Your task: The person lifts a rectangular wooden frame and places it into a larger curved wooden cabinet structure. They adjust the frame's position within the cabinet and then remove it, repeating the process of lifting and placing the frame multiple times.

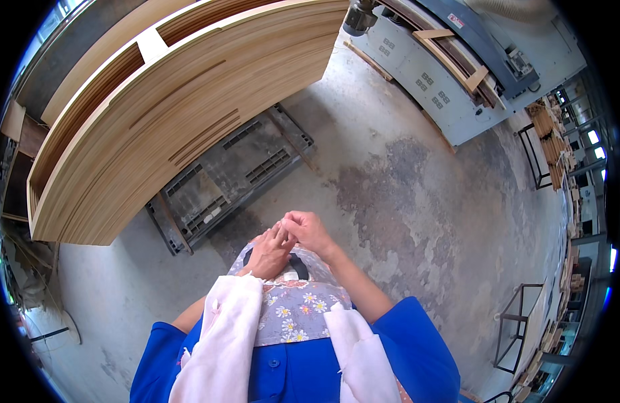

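Observation:
Both hands meet in front of my waist, above a grey flowered apron (pixel 293 312). My left hand (pixel 268 254) shows its back, its fingers stretched out and lying close together. Against its fingertips rests my right hand (pixel 308 232), thumb and fingers pinched together. Whatever lies between those fingers, if anything, is hidden or too small to name. A white cloth (pixel 219 339) hangs down over the front of my blue shirt on both sides.
A tall stack of wooden frames or panels (pixel 189 94) stands on a dark plastic pallet (pixel 232 174) ahead on the left. A grey-blue machine (pixel 431 80) with wood pieces on it stands at the far right. Metal stands (pixel 518 329) line the right side of the stained concrete floor (pixel 417 221).

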Demonstrator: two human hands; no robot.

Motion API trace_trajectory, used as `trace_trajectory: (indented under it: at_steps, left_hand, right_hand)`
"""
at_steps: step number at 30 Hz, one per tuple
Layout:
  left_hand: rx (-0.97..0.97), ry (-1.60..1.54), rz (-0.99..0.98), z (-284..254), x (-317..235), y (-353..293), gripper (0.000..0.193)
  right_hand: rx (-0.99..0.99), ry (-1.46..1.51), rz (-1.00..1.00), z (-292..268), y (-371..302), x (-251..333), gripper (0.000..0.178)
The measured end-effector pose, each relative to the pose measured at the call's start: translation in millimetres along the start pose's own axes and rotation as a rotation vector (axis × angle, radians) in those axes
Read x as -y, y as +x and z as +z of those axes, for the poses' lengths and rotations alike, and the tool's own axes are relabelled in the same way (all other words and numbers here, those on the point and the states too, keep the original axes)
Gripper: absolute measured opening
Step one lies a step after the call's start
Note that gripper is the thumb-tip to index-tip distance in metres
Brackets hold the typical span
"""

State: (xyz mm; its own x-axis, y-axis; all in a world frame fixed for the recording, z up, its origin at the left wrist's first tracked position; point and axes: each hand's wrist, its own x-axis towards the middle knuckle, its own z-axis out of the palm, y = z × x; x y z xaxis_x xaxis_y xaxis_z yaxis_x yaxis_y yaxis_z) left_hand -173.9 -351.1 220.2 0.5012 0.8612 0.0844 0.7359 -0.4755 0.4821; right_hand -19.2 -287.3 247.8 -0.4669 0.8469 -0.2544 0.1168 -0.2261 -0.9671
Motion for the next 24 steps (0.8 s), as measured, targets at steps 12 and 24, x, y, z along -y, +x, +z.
trace_trajectory:
  at_steps: [12,24]
  left_hand:
    - [0.001,0.084,0.05,-4.1,-3.9,2.0,0.051]
    - [0.008,0.143,0.036,-4.4,-6.0,0.4,0.05]
  right_hand:
    - [-0.039,-0.067,0.036,-0.9,-0.7,3.7,0.02]
    - [-0.049,-0.086,0.052,-2.4,3.0,-4.4,0.02]
